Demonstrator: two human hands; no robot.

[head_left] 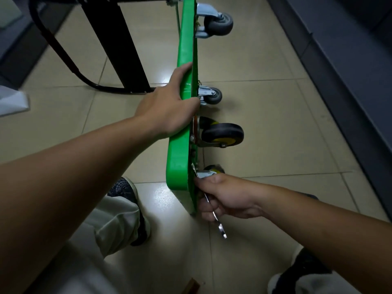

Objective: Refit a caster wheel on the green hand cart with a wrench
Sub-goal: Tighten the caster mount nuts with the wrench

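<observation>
- Cart [180, 158] is stood on edge, casters [222, 134] faced toward 3 o'clock.
- Its edge is gripped by left hand [169, 109].
- Wrench [220, 227] is clenched by right hand [224, 196] at caster wheel [213, 168], 6 o'clock end.

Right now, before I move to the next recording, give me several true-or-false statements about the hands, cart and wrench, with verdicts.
1. The green plastic cart deck stands on its edge, wheels pointing sideways. True.
2. The left hand lies flat on the floor. False: it grips the deck's upper edge.
3. The right hand holds a slim silver metal wrench. True.
4. The wrench head sits at the farthest grey wheel. False: it is by the nearest caster.
</observation>
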